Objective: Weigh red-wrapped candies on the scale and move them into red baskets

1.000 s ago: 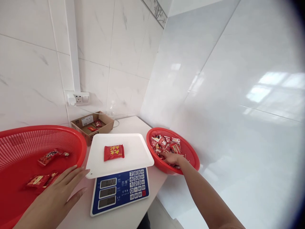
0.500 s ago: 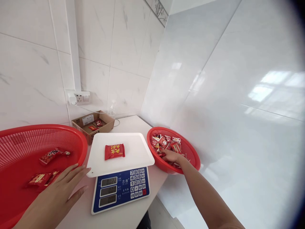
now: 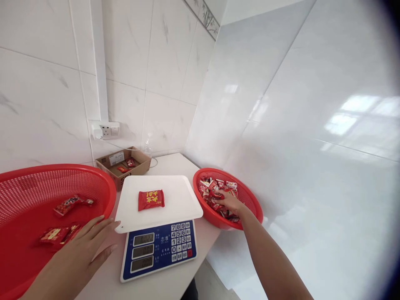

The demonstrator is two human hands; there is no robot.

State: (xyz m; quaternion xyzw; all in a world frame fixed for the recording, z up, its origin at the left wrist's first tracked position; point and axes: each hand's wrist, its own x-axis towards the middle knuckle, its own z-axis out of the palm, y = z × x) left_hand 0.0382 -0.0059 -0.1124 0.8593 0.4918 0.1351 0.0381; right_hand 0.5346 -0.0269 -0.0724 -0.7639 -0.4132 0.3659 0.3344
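Note:
My right hand (image 3: 230,203) reaches into the small red basket (image 3: 254,206) on the right and its fingers rest among several red and white snack packets (image 3: 215,189); whether it grips one is hidden. My left hand (image 3: 83,246) lies flat with fingers apart on the counter, against the rim of the large red basket (image 3: 56,179), holding nothing. Between them stands a blue electronic scale (image 3: 161,246) with a white tray (image 3: 175,206). One red snack packet (image 3: 151,199) lies on that tray.
The large basket holds a few red packets (image 3: 58,234). A cardboard box (image 3: 123,164) with packets sits at the back by a wall socket (image 3: 108,130) and a clear bottle (image 3: 146,146). White tiled walls close in behind and to the right; the counter edge (image 3: 203,254) runs under the scale.
My right hand has slid a little farther into the small basket, onto the packets in its middle. My left hand and the packet on the scale have stayed where they were.

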